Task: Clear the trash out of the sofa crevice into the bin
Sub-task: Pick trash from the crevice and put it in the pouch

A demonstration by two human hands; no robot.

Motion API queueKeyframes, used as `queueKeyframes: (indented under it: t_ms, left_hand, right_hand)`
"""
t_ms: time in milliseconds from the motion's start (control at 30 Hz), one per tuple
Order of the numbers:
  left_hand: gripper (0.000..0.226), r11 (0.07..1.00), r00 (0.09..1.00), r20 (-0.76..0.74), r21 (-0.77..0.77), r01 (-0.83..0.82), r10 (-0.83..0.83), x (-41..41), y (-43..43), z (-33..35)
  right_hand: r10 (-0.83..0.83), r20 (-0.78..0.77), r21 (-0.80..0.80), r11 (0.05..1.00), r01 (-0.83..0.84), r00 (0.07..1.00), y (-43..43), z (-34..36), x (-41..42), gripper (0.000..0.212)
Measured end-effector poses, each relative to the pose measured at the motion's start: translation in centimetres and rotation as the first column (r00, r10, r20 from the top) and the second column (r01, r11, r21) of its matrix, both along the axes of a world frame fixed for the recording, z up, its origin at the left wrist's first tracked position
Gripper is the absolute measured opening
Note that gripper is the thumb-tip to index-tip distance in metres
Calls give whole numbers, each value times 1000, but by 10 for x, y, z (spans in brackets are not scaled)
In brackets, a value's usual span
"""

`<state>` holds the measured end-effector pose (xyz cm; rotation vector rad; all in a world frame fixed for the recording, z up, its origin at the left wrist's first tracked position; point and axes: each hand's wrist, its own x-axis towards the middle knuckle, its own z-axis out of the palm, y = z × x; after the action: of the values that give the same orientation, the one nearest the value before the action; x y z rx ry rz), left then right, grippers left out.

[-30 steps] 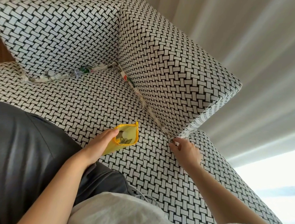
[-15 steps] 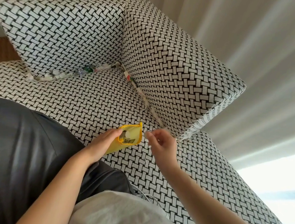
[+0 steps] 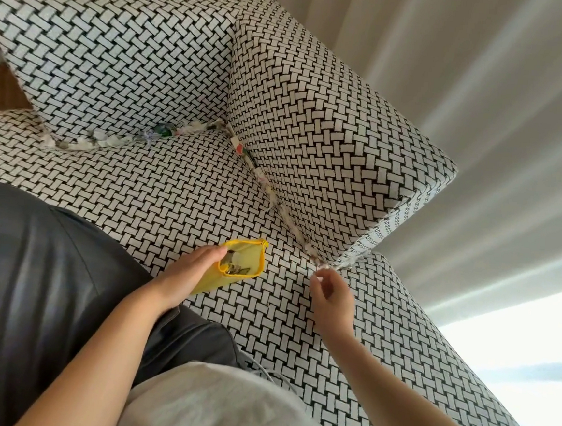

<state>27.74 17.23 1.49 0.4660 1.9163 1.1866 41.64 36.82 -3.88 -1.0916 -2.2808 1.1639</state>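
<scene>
Leaving for later, at the far left, a row of crumpled wrappers [image 3: 106, 138] wedged in the crevice under the back cushion. Gripping the yellow zip pouch [image 3: 246, 260] in the left hand [image 3: 189, 274], setting the thumb on its rim, keeping its mouth gaping towards the right with a few scraps already inside, and resting it low on the sofa seat [image 3: 173, 189]. Passing over more paper litter [image 3: 262, 180] strung along the second crevice beside the side cushion. Pinching, with the curled fingertips of the right hand [image 3: 333, 297], a pale fluffy scrap [image 3: 323, 266] at the near end of that crevice, near the pouch. Probably calling for a gentle pull along the seam rather than a snatch, to avoid tearing soft tissue. Keeping the pinch closed until well over the pouch mouth, and holding that mouth wide and tilted up, to avoid spilling anything back onto the weave
</scene>
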Motion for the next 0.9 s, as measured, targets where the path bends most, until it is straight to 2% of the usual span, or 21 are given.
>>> queueKeyframes:
  t_ms: [33, 100, 200, 267, 500, 667, 900]
  left_hand:
    - [63, 1000, 1000, 1, 3, 0, 0, 0, 0, 1]
    - [72, 1000, 1000, 11, 6, 2, -2, 1, 0, 2]
    - [94, 1000, 1000, 12, 15, 9, -9, 2, 0, 4]
    - [108, 1000, 1000, 2, 16, 18, -18, 1, -1, 3]
    - [81, 1000, 999, 44, 2, -25, 25, 0, -1, -1]
    - [86, 1000, 998, 55, 3, -27, 27, -1, -3, -1]
    - [79, 999, 997, 58, 13, -44, 43, -1, 0, -2]
  right_hand:
    - [-20, 85, 107, 994, 11, 996, 10, -7, 7, 4]
    - [-81, 225, 264, 964, 19, 971, 25, -13, 15, 22]
    - [-218, 351, 314, 944, 104, 911, 43, -11, 17, 47]
    - [-245, 394, 309, 943, 124, 886, 52, -10, 14, 54]
    - [-243, 420, 376, 924, 76, 875, 58, -10, 6, 42]
    - [-216, 420, 386, 921, 42, 881, 59, -8, 3, 41]
    - [-189, 406, 395, 919, 15, 894, 58, -9, 4, 34]
